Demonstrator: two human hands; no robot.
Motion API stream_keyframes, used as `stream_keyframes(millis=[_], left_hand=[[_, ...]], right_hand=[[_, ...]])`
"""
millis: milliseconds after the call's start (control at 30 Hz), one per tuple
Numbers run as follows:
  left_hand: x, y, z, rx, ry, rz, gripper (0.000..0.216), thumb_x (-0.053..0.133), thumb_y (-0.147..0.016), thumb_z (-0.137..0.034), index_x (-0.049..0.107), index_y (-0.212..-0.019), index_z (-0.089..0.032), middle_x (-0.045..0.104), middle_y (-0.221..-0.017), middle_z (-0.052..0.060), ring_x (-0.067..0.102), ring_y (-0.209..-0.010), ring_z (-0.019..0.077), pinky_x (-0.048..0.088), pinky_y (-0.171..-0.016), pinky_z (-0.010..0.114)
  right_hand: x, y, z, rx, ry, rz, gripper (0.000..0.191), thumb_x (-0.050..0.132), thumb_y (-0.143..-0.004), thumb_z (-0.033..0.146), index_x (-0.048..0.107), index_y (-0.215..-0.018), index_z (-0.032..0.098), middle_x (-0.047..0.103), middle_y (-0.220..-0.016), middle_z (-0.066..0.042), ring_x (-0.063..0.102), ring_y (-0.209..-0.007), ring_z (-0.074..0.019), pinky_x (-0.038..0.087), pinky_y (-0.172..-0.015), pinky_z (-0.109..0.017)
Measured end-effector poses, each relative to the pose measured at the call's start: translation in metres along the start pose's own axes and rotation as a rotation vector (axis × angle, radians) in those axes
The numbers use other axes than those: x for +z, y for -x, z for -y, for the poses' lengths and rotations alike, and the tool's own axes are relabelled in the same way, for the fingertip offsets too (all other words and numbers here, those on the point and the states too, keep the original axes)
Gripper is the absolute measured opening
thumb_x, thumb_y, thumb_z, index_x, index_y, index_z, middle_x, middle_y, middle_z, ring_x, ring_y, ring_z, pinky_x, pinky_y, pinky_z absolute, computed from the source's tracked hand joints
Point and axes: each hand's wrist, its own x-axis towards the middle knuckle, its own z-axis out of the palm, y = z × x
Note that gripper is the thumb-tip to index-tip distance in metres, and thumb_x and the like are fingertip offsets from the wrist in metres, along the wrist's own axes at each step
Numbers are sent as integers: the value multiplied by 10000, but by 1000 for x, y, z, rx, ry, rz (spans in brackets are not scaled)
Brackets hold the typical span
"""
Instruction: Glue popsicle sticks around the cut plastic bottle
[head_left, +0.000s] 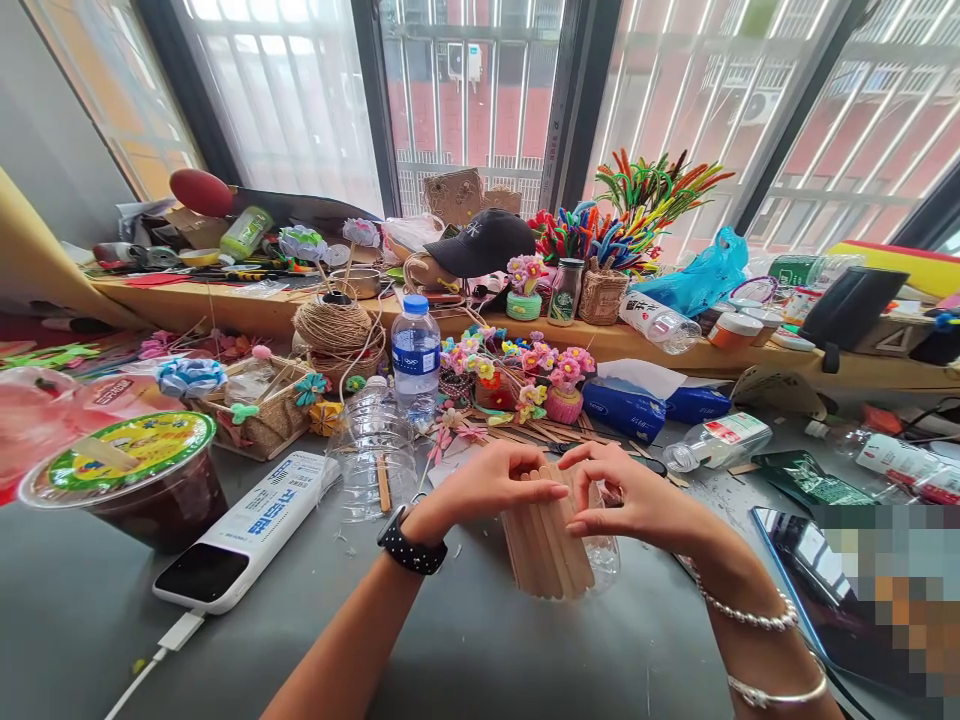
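A row of flat wooden craft sticks (551,555) stands side by side against a clear cut plastic bottle piece (607,560) on the grey table. My left hand (487,485) reaches over from the left, its thumb and fingers closed on the upper ends of the sticks. From the right, my right hand (637,490) has bent fingers around the right-hand sticks near the top, thumb in front. Both hands hide the upper rim of the bottle piece. Left of them lies a clear ribbed bottle part (375,450) with a single stick by it.
At the left are a lidded cup of dark drink (150,480) and a white power bank (247,530) with a cable. Behind stand a water bottle (416,360), a twine ball (337,330) and pipe-cleaner flowers (570,370). A tablet (802,580) lies at the right.
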Motion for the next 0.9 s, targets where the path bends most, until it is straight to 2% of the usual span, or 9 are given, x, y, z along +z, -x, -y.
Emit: stream_keyframes(millis=[200,500,733,900], left_hand=[[-2,2,-1,-30,-9,38,313,533,-739,-423,499,-652,-125,396,-611,-51,333,-585,69,236,-489,182],[-5,6,-5,-23,-108,95,368,506,-754,-445,396,-582,-139,304,-577,-60,289,-553,65,201,-465,195],[-3,9,-10,11,-168,122,285,514,-767,-394,499,-658,-131,402,-620,-49,359,-599,77,247,-500,186],[-2,11,-14,16,-195,132,278,523,-768,-357,498,-614,-127,382,-576,-57,327,-543,62,239,-477,180]], right_hand=[[1,2,1,-2,-28,0,317,629,-607,510,555,-642,203,478,-1111,-24,391,-1072,-201,318,-897,-336],[0,4,4,-6,-22,19,308,631,-615,497,549,-632,200,478,-1105,-26,385,-1094,-196,292,-919,-330],[-1,6,7,2,-22,47,292,638,-615,484,554,-631,205,482,-1109,-29,393,-1087,-188,294,-914,-333],[-2,7,9,5,-12,83,278,644,-613,472,565,-639,207,484,-1108,-37,378,-1101,-196,288,-924,-347]])
